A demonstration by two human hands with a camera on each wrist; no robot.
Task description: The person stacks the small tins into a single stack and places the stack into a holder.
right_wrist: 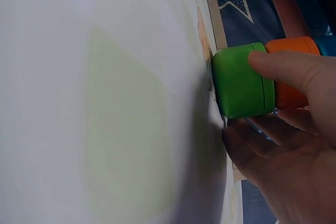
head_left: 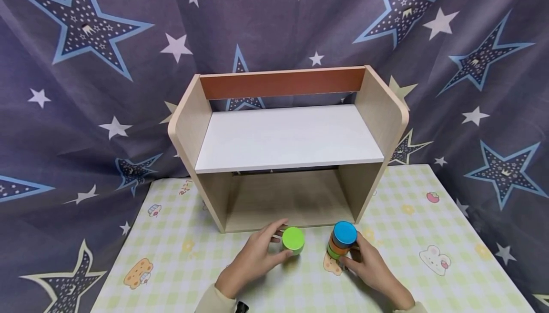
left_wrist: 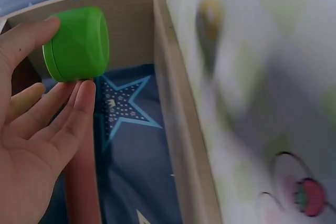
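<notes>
a dark star-patterned backdrop (head_left: 274,22) fills the upper frame, with a two-tier shelf unit (head_left: 287,136) at centre on a pale green checked tablecloth (head_left: 403,251). at lower centre the left hand (head_left: 256,252) pinches a green lidded jar (left_wrist: 79,45) between thumb and fingers, apart from the cloth. right of it, the right hand (head_left: 372,264) grasps a stack standing on the cloth: a lower green jar (right_wrist: 236,85), an orange jar (right_wrist: 289,97) and, on top, a blue jar (head_left: 344,233). the right thumb sits low, on the bottom jar, so a quick tug there could leave the upper two behind or topple them, in my judgement; smooth, round walls could also let the left jar slip from its fingertip hold, and a knock between the two could tip the stack. no brand or label shows on the jars; a small red word on the cloth, near the shelf's left foot, seems to read "life", though it is tilted and small.
</notes>
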